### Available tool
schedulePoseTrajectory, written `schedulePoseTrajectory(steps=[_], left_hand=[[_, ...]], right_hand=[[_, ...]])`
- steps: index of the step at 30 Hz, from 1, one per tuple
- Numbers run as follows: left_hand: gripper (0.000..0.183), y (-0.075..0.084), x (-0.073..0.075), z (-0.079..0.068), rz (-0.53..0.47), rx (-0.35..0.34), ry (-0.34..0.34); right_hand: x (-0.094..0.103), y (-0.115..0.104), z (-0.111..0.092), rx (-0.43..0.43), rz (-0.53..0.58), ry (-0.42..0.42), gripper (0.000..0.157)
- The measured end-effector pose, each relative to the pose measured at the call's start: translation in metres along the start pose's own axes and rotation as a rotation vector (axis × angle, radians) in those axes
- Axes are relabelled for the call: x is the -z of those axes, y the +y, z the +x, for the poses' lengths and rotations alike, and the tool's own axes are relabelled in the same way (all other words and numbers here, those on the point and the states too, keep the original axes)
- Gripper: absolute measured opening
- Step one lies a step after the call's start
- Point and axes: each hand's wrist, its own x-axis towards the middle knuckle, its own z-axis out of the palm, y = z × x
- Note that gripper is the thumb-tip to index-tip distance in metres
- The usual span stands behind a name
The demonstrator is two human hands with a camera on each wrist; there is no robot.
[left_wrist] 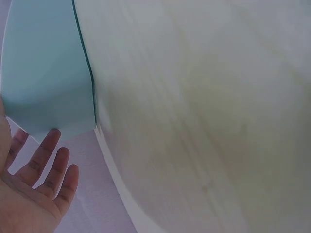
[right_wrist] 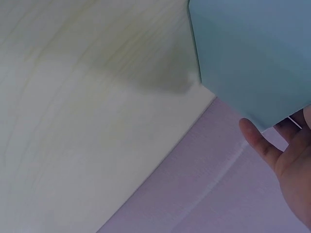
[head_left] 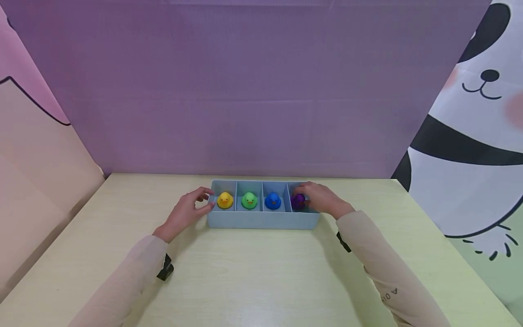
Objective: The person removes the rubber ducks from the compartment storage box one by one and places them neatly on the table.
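In the head view, a pale blue box (head_left: 263, 220) with four compartments in a row stands toward the far side of a light wooden desk (head_left: 245, 272), before a purple backdrop (head_left: 261, 91). From left to right the compartments hold a yellow duck (head_left: 225, 200), a green duck (head_left: 249, 200), a blue duck (head_left: 273, 201) and a purple duck (head_left: 298, 202). The left hand (head_left: 189, 210) is at the box's left end, thumb well apart from loosely bent fingers, the tips at the rim beside the yellow duck. The right hand (head_left: 324, 200) reaches over the right end, its thumb and fingers curled about the purple duck in the rightmost compartment. In the left wrist view, the left hand's fingers are spread at the edge of the box's end wall. In the right wrist view, one finger of the right hand lies near the opposite end wall; the purple duck is hidden there.
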Motion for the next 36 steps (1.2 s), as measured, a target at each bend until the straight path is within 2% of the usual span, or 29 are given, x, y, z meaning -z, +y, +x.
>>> schedulePoseTrajectory(steps=[19, 27, 36], left_hand=[[0.037, 0.000, -0.001, 0.001, 0.003, -0.007, 0.007], [0.037, -0.002, -0.001, 0.001, 0.002, 0.002, 0.000], [0.037, 0.000, -0.001, 0.000, 0.006, 0.000, 0.002]], right_hand=[[0.015, 0.000, -0.006, -0.018, 0.062, 0.034, 0.030], [0.027, 0.000, -0.008, -0.041, 0.053, 0.029, 0.031], [0.038, 0.006, -0.010, 0.000, 0.072, 0.076, 0.029]])
